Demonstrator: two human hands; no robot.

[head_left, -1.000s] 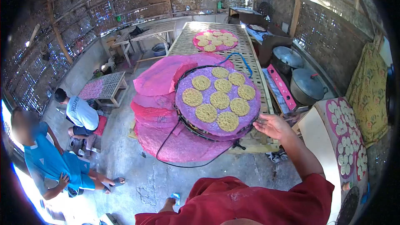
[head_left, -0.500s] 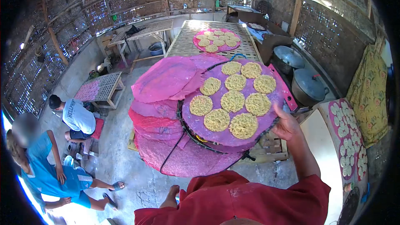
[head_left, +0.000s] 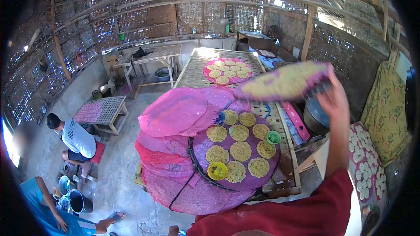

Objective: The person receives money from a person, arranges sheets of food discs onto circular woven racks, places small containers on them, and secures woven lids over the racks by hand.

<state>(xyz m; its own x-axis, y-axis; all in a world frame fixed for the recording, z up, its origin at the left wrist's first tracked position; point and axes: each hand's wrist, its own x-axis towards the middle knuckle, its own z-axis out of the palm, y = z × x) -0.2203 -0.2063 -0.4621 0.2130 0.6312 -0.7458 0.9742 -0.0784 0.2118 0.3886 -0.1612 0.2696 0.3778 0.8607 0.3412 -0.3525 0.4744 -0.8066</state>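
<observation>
At the upper right, my right hand (head_left: 334,98) is closed on the edge of a purple mesh sheet (head_left: 284,81) covered with yellow noodle-like discs. The sheet is lifted, steeply tilted and blurred. Below it, a round tray (head_left: 200,177) with a dark rim carries another purple sheet (head_left: 205,150) with several flat noodle discs (head_left: 240,151). A yellow ring mould (head_left: 217,171) and a green ring mould (head_left: 274,137) rest on these discs. Near the tray's far left edge is a blue brush-like item (head_left: 218,117). My left hand does not show.
Pink mesh sheets (head_left: 175,111) are heaped left of the tray. Behind, a long woven rack (head_left: 199,67) bears another disc-covered pink sheet (head_left: 227,71). A large pot (head_left: 316,113) stands at right. Two people are at left, one seated (head_left: 79,137) and one in blue (head_left: 43,207).
My right hand has raised the upper sheet of discs off the tray, up and to the right. The sheet beneath, with the yellow and green moulds, is now uncovered. The view has shifted.
</observation>
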